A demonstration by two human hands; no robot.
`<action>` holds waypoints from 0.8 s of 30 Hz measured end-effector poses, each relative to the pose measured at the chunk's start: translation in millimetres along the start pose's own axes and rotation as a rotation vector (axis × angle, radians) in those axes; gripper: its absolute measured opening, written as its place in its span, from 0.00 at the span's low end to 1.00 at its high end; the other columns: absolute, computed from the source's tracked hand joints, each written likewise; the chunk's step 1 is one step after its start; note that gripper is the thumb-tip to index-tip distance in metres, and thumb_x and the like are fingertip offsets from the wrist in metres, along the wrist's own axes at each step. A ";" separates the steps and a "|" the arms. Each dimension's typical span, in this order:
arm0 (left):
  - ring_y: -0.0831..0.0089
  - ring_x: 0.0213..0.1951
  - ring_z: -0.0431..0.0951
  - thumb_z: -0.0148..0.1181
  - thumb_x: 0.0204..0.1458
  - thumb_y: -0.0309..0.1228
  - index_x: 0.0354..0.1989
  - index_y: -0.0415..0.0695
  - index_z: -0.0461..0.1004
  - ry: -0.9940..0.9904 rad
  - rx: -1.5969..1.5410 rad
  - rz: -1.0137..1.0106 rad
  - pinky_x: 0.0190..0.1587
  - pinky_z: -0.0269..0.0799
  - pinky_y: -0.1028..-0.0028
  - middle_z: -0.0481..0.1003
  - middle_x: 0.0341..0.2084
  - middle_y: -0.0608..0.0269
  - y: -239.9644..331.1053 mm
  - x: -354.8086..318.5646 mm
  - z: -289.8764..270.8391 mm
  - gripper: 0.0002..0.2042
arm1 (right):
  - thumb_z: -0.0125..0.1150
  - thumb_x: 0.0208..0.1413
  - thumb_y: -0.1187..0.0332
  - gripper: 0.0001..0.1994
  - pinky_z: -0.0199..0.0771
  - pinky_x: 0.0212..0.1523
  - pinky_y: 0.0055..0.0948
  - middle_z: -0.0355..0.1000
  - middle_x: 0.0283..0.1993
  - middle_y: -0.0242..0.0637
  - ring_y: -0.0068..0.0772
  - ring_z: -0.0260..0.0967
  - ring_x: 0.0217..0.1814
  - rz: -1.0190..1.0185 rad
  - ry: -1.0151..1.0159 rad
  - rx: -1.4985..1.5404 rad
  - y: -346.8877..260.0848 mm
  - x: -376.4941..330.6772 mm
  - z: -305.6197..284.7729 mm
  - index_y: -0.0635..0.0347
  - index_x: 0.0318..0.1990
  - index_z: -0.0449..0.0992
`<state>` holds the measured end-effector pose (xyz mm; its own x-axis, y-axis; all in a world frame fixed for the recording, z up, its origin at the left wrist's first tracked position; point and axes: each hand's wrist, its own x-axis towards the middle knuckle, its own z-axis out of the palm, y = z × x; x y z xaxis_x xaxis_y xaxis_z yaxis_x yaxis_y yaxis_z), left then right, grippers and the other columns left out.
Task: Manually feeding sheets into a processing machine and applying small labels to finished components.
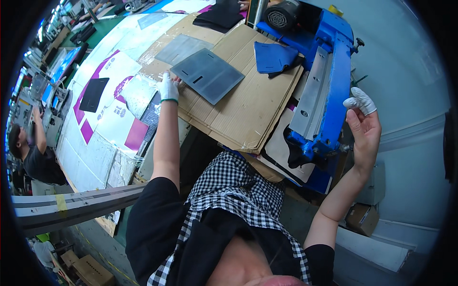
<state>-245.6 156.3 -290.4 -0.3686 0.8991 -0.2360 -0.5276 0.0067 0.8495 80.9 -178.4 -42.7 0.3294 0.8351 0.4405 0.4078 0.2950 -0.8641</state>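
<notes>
My left hand (169, 89), in a white glove with a green cuff, is at the left corner of a grey, semi-clear flat plate (209, 77) with slots in it. Its fingers are apart, the tips close to the plate's edge; whether they touch it is hard to see. The plate lies on stacked brown cardboard (248, 117). Raised at the right, my right hand (366, 126) has white covers on some fingers. It is empty, thumb apart from loosely bent fingers, beside the blue machine (336, 81) with a long metal bar.
Blue cut pieces (274, 57) lie on the cardboard near the machine. Another clear sheet (183, 49) and a black piece (94, 94) lie on the table to the left. Black material (218, 16) is piled at the back. A person (36, 152) works at far left.
</notes>
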 end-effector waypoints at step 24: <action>0.74 0.25 0.74 0.54 0.51 0.32 0.35 0.33 0.71 -1.088 0.015 -0.044 0.31 0.74 0.82 0.73 0.28 0.54 132.2 -241.5 216.9 0.12 | 0.48 0.57 0.55 0.22 0.65 0.39 0.20 0.70 0.44 0.40 0.24 0.67 0.42 0.153 0.081 0.585 6.5 37.3 -93.6 0.67 0.49 0.66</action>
<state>-60.3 35.0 -18.8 0.5294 0.8038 0.2714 -0.5116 0.0473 0.8579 175.6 -188.9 -9.1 0.4202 0.8570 0.2983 -0.1774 0.3999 -0.8992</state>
